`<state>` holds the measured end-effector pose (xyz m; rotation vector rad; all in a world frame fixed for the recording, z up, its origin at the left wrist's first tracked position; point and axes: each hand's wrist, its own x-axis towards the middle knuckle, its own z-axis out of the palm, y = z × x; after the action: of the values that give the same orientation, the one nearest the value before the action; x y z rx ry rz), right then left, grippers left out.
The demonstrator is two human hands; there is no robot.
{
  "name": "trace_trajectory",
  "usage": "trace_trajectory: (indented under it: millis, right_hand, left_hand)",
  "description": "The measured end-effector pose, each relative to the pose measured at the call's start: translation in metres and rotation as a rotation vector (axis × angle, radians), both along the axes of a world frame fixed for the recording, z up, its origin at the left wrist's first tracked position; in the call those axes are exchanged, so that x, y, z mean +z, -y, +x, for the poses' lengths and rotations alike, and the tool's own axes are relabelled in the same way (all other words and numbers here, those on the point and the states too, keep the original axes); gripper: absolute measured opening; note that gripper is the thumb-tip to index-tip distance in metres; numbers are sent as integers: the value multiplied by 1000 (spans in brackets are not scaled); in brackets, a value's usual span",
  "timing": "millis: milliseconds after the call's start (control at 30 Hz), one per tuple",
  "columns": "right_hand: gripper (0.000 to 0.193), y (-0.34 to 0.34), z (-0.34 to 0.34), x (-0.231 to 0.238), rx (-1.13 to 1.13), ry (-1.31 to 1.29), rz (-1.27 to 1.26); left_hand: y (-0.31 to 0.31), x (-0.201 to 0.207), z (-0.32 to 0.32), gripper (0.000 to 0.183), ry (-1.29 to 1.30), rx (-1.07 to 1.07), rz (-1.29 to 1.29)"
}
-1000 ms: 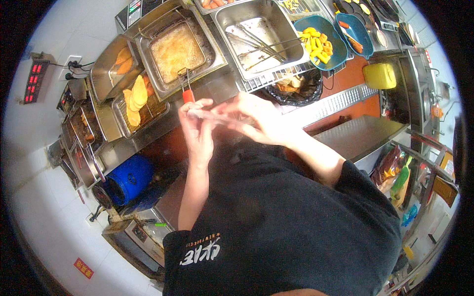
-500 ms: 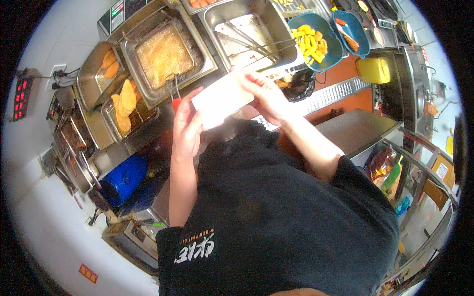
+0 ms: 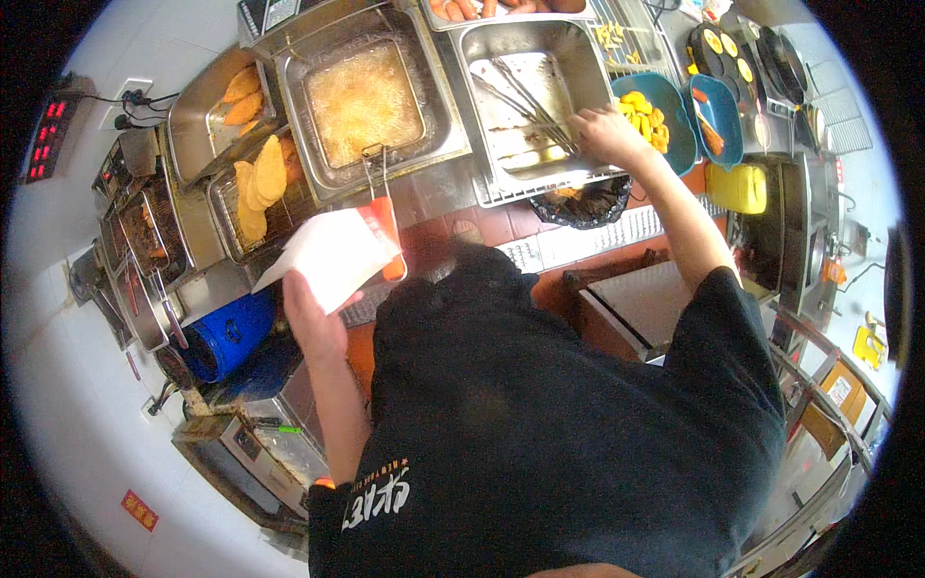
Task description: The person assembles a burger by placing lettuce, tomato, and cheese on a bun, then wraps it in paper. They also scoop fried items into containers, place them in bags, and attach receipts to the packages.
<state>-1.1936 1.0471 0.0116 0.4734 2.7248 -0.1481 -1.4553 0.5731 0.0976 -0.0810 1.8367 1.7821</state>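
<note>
White paper (image 3: 332, 252), bag or sheet can't tell, is in the left hand (image 3: 316, 323), clamped near its lower edge, bulk of it sticking out past the fingers and up toward the fryer. Left hand sits low, mostly under and behind the paper; one pointed corner hangs out to the left. Right edge of the paper overlaps the orange handle (image 3: 390, 241) of the fryer basket in view, contact can't tell.

Right hand (image 3: 612, 135) is well apart from the paper, over the right-hand side of the steel pan (image 3: 583, 67), fingers curled at the near ends of long thin metal utensils (image 3: 530, 102) lying slanted in it. Closed on them or only next to them: can't tell.

Farther out: bubbling oil (image 3: 366, 101) in the fryer, flat golden fried pieces (image 3: 262, 183) on a wire rack to its left. Blue bowl (image 3: 682, 140) with yellow chunks (image 3: 641, 120) just right of the right hand, smaller blue tray (image 3: 727, 106) beside it, yellow jug (image 3: 737, 188) below, blue barrel (image 3: 231, 337) lower left
</note>
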Motion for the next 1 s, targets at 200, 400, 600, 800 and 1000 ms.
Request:
trace_trajectory:
  millis: [200, 400, 600, 800, 1000]
  right_hand:
    - [41, -8, -12, -7, -340, 66, -238]
    - [53, -19, -75, -91, -298, 231, 4]
    - [39, -9, -75, -88, -333, 27, 0]
    - [49, -29, -54, -34, -351, -85, 98]
    - [33, 29, -54, 153, -638, -301, -202]
  left_hand:
    - [59, 9, -37, 59, 78, 207, -32]
    - [70, 5, -56, 58, 14, 217, 32]
    - [98, 18, -54, 59, -22, 372, 46]
    - [155, 17, -61, 54, -65, 560, 86]
    - [232, 3, -109, 55, -107, 671, 78]
